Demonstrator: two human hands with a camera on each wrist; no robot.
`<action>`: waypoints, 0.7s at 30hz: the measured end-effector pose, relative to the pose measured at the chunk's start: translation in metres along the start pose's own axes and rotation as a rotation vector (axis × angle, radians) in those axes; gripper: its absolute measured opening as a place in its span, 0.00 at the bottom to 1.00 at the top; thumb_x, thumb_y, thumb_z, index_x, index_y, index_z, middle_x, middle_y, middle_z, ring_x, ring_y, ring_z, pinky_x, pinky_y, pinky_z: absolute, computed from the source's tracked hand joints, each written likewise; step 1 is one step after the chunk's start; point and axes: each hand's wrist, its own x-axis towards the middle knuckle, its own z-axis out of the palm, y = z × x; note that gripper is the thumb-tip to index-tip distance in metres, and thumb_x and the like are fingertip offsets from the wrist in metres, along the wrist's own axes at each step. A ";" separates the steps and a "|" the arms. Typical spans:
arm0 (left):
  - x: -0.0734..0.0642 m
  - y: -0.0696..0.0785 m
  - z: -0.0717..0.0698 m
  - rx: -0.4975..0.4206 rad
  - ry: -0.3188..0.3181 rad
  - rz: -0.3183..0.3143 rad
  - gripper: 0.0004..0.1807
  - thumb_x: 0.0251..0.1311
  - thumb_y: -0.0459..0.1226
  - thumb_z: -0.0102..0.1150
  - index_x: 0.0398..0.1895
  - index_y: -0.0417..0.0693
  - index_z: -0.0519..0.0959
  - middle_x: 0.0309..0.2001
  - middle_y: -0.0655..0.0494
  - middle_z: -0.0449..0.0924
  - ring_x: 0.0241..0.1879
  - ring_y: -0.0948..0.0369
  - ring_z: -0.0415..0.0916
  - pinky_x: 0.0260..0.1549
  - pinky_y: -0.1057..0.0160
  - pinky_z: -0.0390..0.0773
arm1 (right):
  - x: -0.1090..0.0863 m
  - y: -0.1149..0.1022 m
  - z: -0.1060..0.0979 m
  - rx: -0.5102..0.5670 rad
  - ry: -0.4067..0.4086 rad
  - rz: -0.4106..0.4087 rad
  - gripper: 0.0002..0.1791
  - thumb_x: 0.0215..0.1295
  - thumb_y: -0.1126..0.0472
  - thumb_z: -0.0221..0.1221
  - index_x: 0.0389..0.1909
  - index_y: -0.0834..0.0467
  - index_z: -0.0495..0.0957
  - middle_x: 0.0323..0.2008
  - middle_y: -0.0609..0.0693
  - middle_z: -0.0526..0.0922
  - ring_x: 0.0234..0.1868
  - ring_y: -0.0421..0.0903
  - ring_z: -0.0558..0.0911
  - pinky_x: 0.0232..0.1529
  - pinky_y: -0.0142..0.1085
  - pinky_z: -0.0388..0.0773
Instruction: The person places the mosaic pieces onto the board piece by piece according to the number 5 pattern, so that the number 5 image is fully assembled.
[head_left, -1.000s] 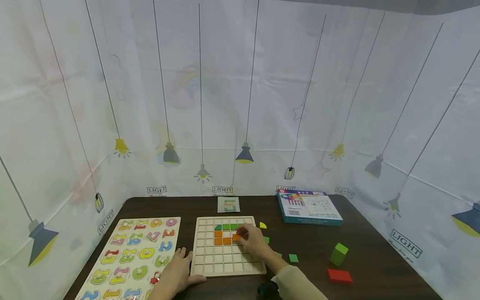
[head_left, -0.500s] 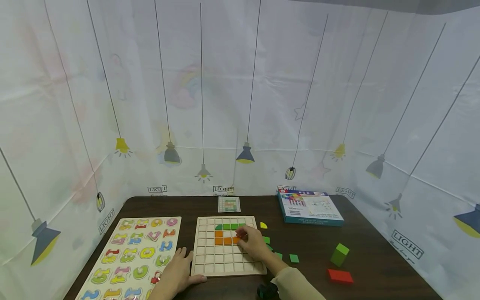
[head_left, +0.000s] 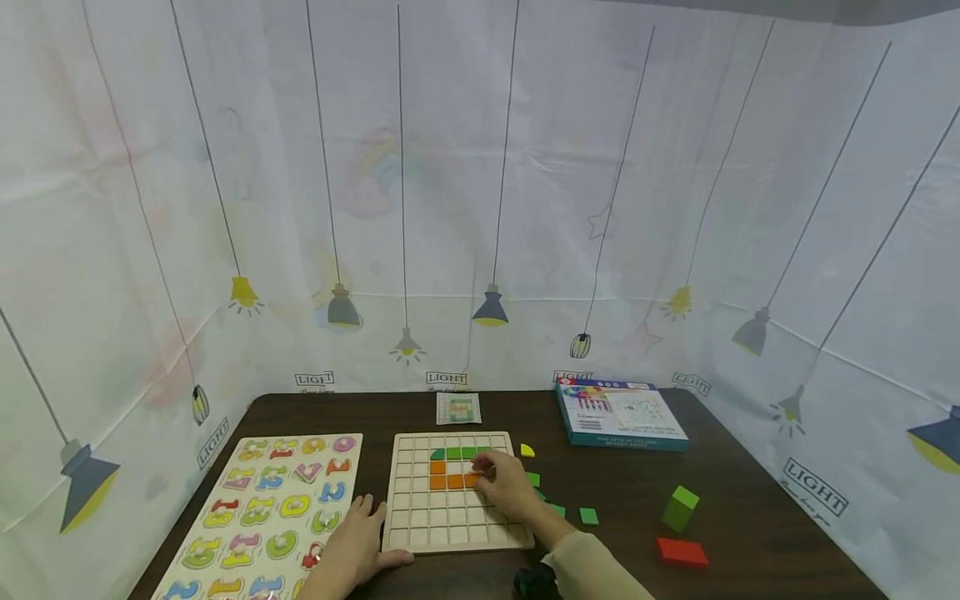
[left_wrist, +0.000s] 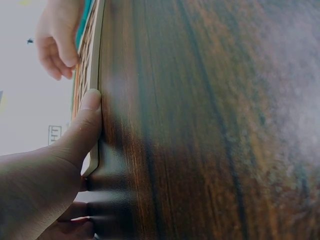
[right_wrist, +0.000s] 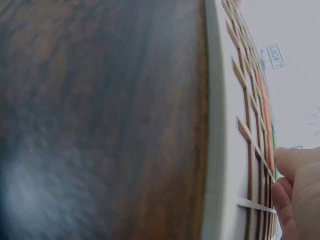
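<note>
On the dark table lies a wooden grid board (head_left: 448, 537) with a row of green tiles (head_left: 459, 454) and several orange square tiles (head_left: 437, 476) set in it. My right hand (head_left: 506, 483) is over the board, thumb and fingers bent at the rightmost orange tile (head_left: 471, 481), pinching at it; the fingertips partly hide it. My left hand (head_left: 358, 542) rests flat at the board's near left corner, fingers along the left side and thumb at the front edge. In the left wrist view that thumb (left_wrist: 85, 122) touches the board's rim.
A number puzzle board (head_left: 251, 475) lies left. A small pattern card (head_left: 458, 409) stands behind the grid. Loose green tiles (head_left: 588, 517) and a yellow piece (head_left: 527, 451) lie right of it, with a box (head_left: 622, 415), a green block (head_left: 679, 509) and a red block (head_left: 681, 552) farther right.
The rightmost orange tile, tilted under my right fingers earlier, now sits level in the row. My right hand has barely shifted; the left hand stays at the board's corner.
</note>
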 end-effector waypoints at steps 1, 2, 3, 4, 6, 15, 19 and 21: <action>0.000 0.000 0.000 -0.001 -0.002 -0.001 0.52 0.42 0.65 0.65 0.57 0.28 0.72 0.59 0.25 0.63 0.61 0.33 0.59 0.54 0.38 0.66 | 0.001 0.001 -0.001 -0.004 0.012 -0.008 0.12 0.59 0.73 0.60 0.44 0.66 0.77 0.38 0.55 0.80 0.39 0.48 0.80 0.40 0.35 0.80; 0.000 0.000 0.000 -0.002 -0.002 -0.002 0.52 0.42 0.65 0.65 0.57 0.29 0.72 0.59 0.25 0.63 0.61 0.33 0.59 0.54 0.38 0.66 | 0.001 0.001 -0.003 -0.009 0.025 -0.008 0.11 0.59 0.73 0.60 0.44 0.66 0.77 0.38 0.55 0.80 0.39 0.49 0.81 0.40 0.35 0.80; 0.000 -0.001 0.000 -0.002 -0.003 -0.002 0.52 0.41 0.65 0.65 0.57 0.29 0.72 0.59 0.25 0.63 0.61 0.33 0.59 0.54 0.38 0.66 | 0.002 0.002 -0.005 -0.014 0.039 -0.011 0.11 0.60 0.72 0.60 0.44 0.67 0.77 0.38 0.56 0.80 0.39 0.49 0.81 0.40 0.36 0.80; 0.000 -0.001 0.000 -0.003 -0.003 -0.003 0.52 0.41 0.65 0.65 0.57 0.29 0.72 0.59 0.25 0.63 0.61 0.33 0.58 0.54 0.38 0.66 | 0.002 0.004 -0.007 -0.009 0.051 -0.004 0.11 0.60 0.72 0.60 0.44 0.67 0.77 0.38 0.56 0.80 0.39 0.50 0.80 0.40 0.37 0.80; 0.000 -0.001 0.000 -0.002 -0.004 -0.004 0.52 0.41 0.65 0.65 0.57 0.29 0.72 0.59 0.25 0.63 0.61 0.33 0.58 0.54 0.38 0.66 | 0.003 0.007 -0.011 -0.006 0.082 0.005 0.11 0.60 0.72 0.61 0.44 0.67 0.77 0.38 0.57 0.80 0.39 0.51 0.80 0.40 0.39 0.80; 0.001 -0.003 0.003 0.012 0.001 0.014 0.52 0.41 0.66 0.63 0.57 0.29 0.72 0.58 0.24 0.64 0.61 0.32 0.59 0.54 0.39 0.66 | 0.001 0.026 -0.030 0.014 0.251 0.163 0.10 0.58 0.72 0.61 0.42 0.64 0.78 0.36 0.57 0.81 0.37 0.50 0.79 0.38 0.42 0.79; 0.001 -0.003 0.003 0.003 0.003 0.020 0.52 0.42 0.66 0.63 0.57 0.29 0.72 0.59 0.24 0.64 0.61 0.32 0.59 0.55 0.39 0.66 | 0.000 0.035 -0.038 0.039 0.301 0.309 0.12 0.59 0.71 0.62 0.44 0.66 0.77 0.38 0.57 0.80 0.39 0.50 0.79 0.40 0.43 0.78; 0.001 -0.003 0.003 0.004 0.002 0.021 0.52 0.42 0.66 0.63 0.57 0.29 0.72 0.59 0.24 0.64 0.61 0.32 0.59 0.55 0.39 0.65 | -0.001 0.039 -0.041 0.026 0.325 0.349 0.13 0.58 0.71 0.62 0.44 0.67 0.77 0.38 0.58 0.80 0.39 0.51 0.79 0.39 0.44 0.78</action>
